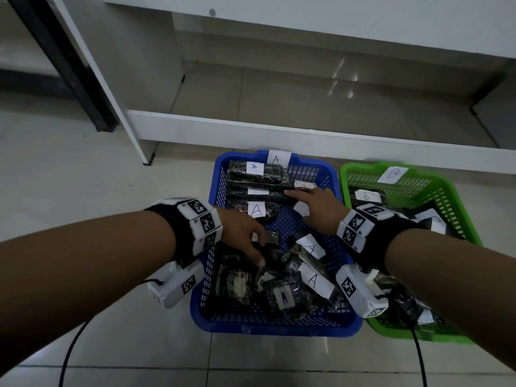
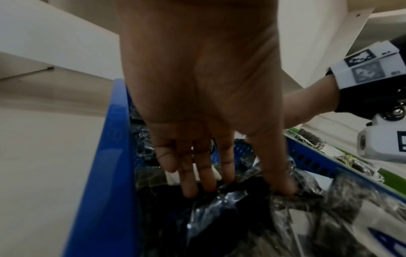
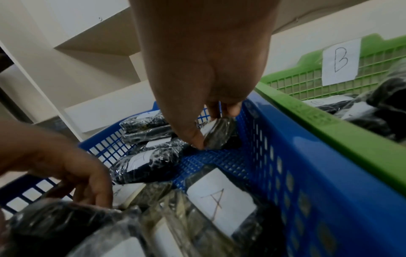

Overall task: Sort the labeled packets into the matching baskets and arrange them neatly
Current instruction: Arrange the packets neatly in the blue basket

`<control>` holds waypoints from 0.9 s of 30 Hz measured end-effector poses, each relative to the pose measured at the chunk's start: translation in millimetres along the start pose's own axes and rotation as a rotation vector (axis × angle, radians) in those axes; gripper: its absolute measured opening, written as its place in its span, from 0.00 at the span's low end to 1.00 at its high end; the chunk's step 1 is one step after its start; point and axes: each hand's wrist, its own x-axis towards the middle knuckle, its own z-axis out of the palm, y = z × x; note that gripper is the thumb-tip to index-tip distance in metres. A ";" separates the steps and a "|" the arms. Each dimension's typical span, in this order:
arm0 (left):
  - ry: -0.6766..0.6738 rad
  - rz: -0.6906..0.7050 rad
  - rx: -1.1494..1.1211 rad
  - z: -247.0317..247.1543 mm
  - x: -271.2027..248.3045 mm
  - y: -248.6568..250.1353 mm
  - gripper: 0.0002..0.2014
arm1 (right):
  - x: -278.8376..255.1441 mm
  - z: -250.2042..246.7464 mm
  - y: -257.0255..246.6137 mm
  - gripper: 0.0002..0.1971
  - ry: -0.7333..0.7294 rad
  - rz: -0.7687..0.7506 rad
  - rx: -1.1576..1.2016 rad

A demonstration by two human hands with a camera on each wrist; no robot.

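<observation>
The blue basket (image 1: 216,177) with an A tag (image 1: 276,159) holds a tidy row of dark plastic-wrapped packets (image 1: 257,177) at its far end and a loose pile of A-labelled packets (image 1: 293,291) near me. My left hand (image 1: 258,251) reaches into the pile, where fingers and thumb pinch a dark packet (image 2: 237,196). At the basket's far right, my right hand (image 1: 301,203) pinches a packet (image 3: 219,135) between thumb and fingers, right beside the row. The green basket (image 1: 371,164) tagged B (image 1: 392,174) stands to the right with B packets (image 1: 365,195) inside.
Both baskets sit side by side on a pale tiled floor (image 1: 83,169). Just behind them runs the low white board of a shelf unit (image 1: 279,132). Black cables (image 1: 72,344) trail from the wrist cameras toward me.
</observation>
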 end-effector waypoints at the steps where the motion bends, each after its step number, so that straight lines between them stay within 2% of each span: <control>1: -0.018 -0.011 0.035 0.9 1.4 0.2 0.26 | 2.0 -1.0 -0.4 0.35 -0.014 0.016 0.026; 5: -0.005 -0.009 0.061 5.5 3.8 -1.6 0.26 | 7.0 -7.3 -2.8 0.30 -0.023 0.072 0.198; 8: 0.007 -0.006 0.036 6.8 3.2 -1.7 0.25 | 10.2 -12.1 0.5 0.19 0.107 0.102 0.343; 11: 0.028 -0.006 0.009 8.2 2.8 -2.8 0.25 | 13.4 -12.8 4.5 0.10 0.206 0.211 0.409; 16: 0.031 0.006 -0.004 11.6 2.3 -4.9 0.24 | 19.3 -2.7 0.8 0.11 0.120 0.255 0.204; 20: 0.023 0.006 0.005 11.0 3.8 -5.3 0.24 | 21.9 1.9 6.7 0.07 0.103 0.207 0.133; 24: 0.016 0.031 0.025 10.8 3.2 -5.9 0.24 | 20.9 2.9 6.0 0.11 0.102 0.161 0.037; 25: 0.041 0.051 0.036 10.6 2.7 -7.0 0.23 | 19.9 3.8 4.6 0.13 0.092 0.154 0.016; 27: 0.189 0.111 0.059 9.1 1.2 -11.3 0.21 | 15.3 5.3 0.5 0.16 0.079 0.148 -0.056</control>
